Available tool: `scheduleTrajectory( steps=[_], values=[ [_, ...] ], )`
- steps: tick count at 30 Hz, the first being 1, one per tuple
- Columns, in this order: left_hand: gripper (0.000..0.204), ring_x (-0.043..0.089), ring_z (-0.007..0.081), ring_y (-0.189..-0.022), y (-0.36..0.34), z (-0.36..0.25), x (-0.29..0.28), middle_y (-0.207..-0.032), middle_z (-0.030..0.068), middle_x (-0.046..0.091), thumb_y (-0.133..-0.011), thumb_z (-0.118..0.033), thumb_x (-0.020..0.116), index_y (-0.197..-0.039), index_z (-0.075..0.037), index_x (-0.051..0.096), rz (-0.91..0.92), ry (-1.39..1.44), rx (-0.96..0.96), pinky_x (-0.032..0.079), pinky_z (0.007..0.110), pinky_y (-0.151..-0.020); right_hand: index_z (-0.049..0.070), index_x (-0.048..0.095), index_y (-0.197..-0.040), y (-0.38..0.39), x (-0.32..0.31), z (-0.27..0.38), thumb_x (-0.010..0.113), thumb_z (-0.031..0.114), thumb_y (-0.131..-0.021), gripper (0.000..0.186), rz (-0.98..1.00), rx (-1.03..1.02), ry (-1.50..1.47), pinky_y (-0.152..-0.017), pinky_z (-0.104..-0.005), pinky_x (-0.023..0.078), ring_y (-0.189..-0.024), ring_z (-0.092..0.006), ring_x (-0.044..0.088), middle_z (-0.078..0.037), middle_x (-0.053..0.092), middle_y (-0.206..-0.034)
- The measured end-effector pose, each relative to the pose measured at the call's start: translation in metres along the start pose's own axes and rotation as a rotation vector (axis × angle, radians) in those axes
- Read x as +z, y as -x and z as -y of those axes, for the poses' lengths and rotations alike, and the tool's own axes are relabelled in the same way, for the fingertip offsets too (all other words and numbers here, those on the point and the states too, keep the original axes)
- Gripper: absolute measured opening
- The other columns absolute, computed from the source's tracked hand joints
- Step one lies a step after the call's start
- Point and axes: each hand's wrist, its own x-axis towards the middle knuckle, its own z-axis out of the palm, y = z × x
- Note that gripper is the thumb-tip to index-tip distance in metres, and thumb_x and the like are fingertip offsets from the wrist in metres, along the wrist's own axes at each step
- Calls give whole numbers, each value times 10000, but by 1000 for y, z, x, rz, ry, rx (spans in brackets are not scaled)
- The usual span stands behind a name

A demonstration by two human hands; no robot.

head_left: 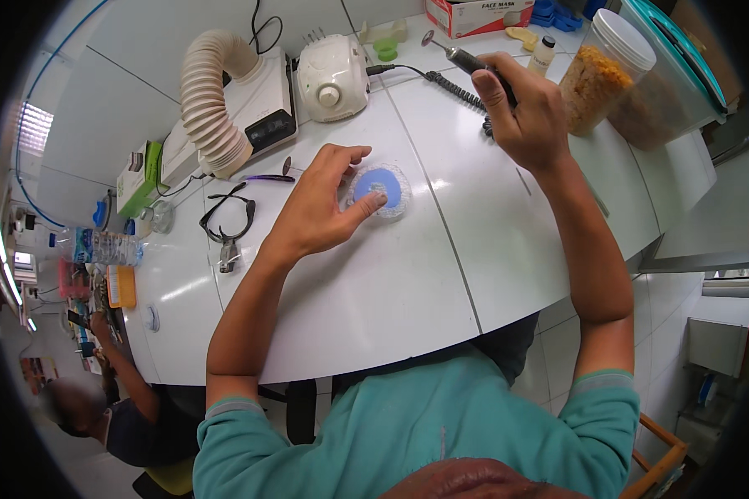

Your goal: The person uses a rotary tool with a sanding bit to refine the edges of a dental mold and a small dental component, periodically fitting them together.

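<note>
My right hand [528,112] is raised at the upper right, wrapped round a dark rotary handpiece [477,65]. A small round disc [428,38] on a thin shank sticks out of its tip toward the left. My left hand [320,200] is over the middle of the table, thumb and fingers apart. Just right of it is a round, flat, clear-edged piece [399,195] with a blue disc-shaped centre [378,180]. My left thumb overlaps the blue part; whether it presses on it I cannot tell.
Behind stand a white handpiece control unit [333,79], a coiled cord [456,88] and a ribbed suction hose [204,100]. Black glasses [227,218] lie left. A jar of orange-brown grains [592,83] and a teal-lidded tub [670,91] stand right. Another person [133,407] sits far left.
</note>
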Motion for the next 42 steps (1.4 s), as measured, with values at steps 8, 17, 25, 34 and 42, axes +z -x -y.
scheduleTrajectory(
  steps=[8,17,25,34,42],
  values=[
    [473,647,200,-1138,2,14,5,-1191,91,663,-945,-251,902,-1218,-40,579,44,129,-20,528,383,-1026,88,770,-1071,5,12,1,638,467,-1142,408,66,-28,32,-557,-397,482,-590,-256,676,-85,725,-714],
    [513,719,202,-1066,11,30,17,-1123,104,733,-839,152,833,-1254,-49,608,-218,267,284,590,348,-1008,57,784,-1140,4,6,12,679,419,-1129,378,135,25,-8,-609,-374,542,-676,-258,747,-117,799,-847],
    [480,762,335,-1103,10,47,11,-1094,150,763,-706,179,795,-1127,-46,741,-380,13,425,606,381,-907,46,781,-1207,11,15,15,700,451,-1110,425,215,-13,-52,-682,-367,597,-757,-272,789,-160,818,-951],
    [421,755,324,-1208,10,56,10,-1167,138,743,-762,156,787,-1130,-27,697,-355,250,286,609,413,-993,90,776,-1264,17,24,25,808,437,-1022,424,306,-74,-39,-632,-354,552,-688,-237,694,-86,738,-865],
    [366,685,343,-1371,11,43,14,-1469,180,599,-803,205,754,-1030,-82,742,-427,258,280,623,431,-1030,65,707,-1162,22,23,31,848,189,-955,279,383,-177,-136,-638,-395,526,-708,-298,682,-91,715,-896]
  ],
)
